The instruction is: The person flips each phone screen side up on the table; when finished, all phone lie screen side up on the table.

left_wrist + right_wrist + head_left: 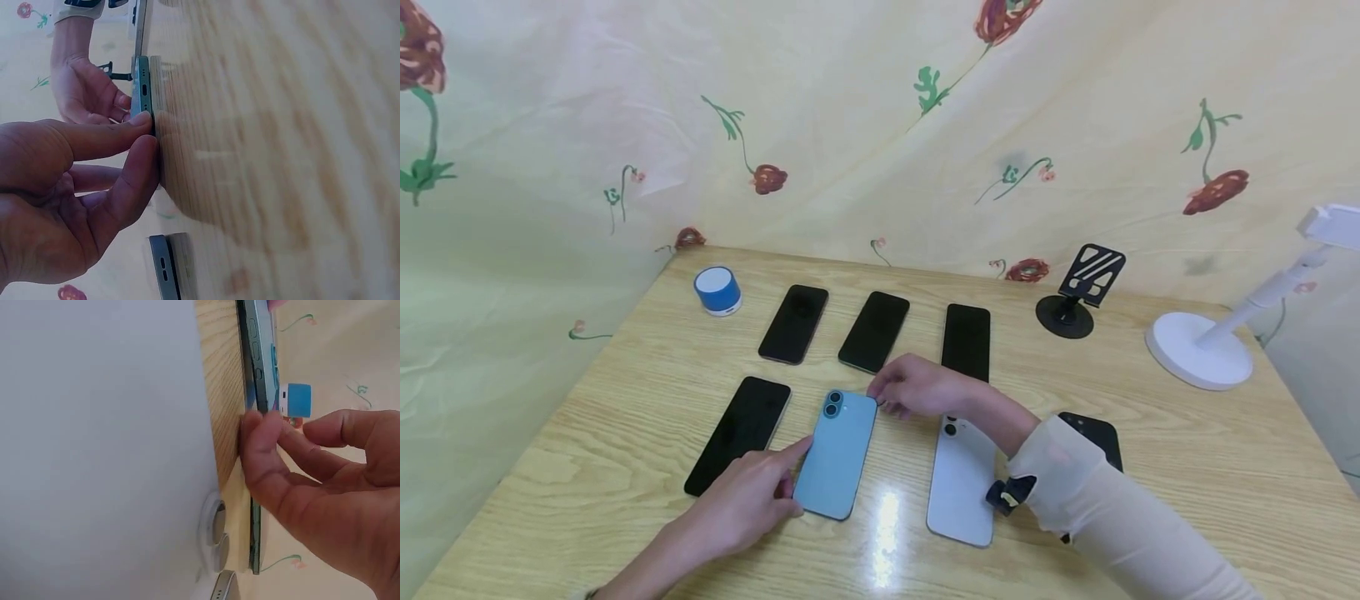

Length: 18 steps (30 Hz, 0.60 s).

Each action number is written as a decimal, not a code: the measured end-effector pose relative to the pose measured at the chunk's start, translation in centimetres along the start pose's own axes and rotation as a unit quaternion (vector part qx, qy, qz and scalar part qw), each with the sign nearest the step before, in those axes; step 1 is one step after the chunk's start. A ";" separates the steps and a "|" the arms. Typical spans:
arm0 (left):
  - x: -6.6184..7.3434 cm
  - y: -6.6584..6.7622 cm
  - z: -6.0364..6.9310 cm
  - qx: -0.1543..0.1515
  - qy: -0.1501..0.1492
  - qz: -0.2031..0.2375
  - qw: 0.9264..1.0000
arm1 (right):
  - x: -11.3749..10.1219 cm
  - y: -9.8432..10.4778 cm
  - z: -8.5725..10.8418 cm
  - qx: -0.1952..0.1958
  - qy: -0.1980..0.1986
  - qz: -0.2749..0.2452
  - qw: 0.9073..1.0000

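A light-blue phone (835, 454) with two camera lenses lies back up on the wooden table. My left hand (745, 504) holds its left side, the index finger at the edge and the thumb by the lower corner. In the left wrist view, thumb and finger meet at the phone's bottom end (144, 90). My right hand (921, 385) grips the upper right corner with curled fingertips. A dark-screened phone (739, 433) lies left of it, partly behind my left hand. A white phone (962, 483) lies under my right forearm.
Three dark phones (793, 323), (874, 331), (967, 342) lie in a row farther back. A blue and white cylinder (717, 290) stands at back left. A black phone stand (1078, 287) and white lamp (1206, 346) stand right. Another black phone (1093, 433) sits behind my right sleeve.
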<state>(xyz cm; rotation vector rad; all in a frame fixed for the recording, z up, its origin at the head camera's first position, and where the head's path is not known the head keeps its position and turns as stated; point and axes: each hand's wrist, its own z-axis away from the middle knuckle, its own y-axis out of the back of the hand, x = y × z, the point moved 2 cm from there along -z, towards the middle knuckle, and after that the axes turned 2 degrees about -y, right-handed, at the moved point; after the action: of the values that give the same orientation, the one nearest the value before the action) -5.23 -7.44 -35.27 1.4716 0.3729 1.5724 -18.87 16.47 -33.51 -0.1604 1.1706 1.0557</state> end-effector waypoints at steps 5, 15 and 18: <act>0.0 0.0 0.1 -0.003 -0.003 0.000 1.000 | 0.4 0.1 0.0 -0.035 0.017 -0.067 0.997; -0.1 0.0 0.0 -0.006 -0.003 0.001 1.000 | 1.4 0.8 -0.2 -0.057 0.045 -0.139 0.988; -0.1 0.1 0.1 -0.005 -0.007 0.004 1.000 | 1.6 1.1 -0.2 -0.057 0.049 -0.157 0.985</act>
<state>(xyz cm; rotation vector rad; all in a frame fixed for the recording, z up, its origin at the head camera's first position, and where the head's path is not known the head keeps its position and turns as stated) -5.21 -7.58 -35.29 1.4762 0.3507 1.5674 -19.82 17.87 -34.49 -0.4753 1.1300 0.8423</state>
